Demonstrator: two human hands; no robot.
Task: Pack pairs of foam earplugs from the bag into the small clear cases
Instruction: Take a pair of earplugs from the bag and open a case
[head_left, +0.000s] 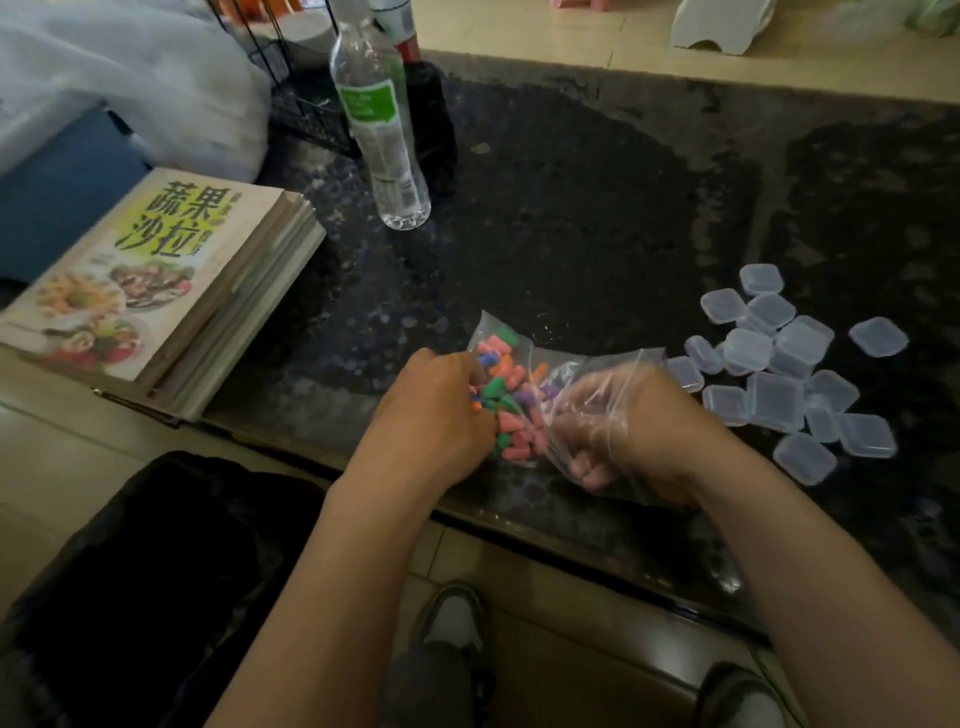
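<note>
Earplugs (511, 395) in bag (582, 364); cases (779, 374) right; books (156, 291) left.

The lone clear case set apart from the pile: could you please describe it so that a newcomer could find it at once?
Start at the dark stone table and look right of the hands to the heap of small clear cases. The lone case lies at the heap's upper right, flat on bare tabletop, touching no other case.

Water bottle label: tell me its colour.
The label on the water bottle is green on top, white below, as the head view shows.
</note>
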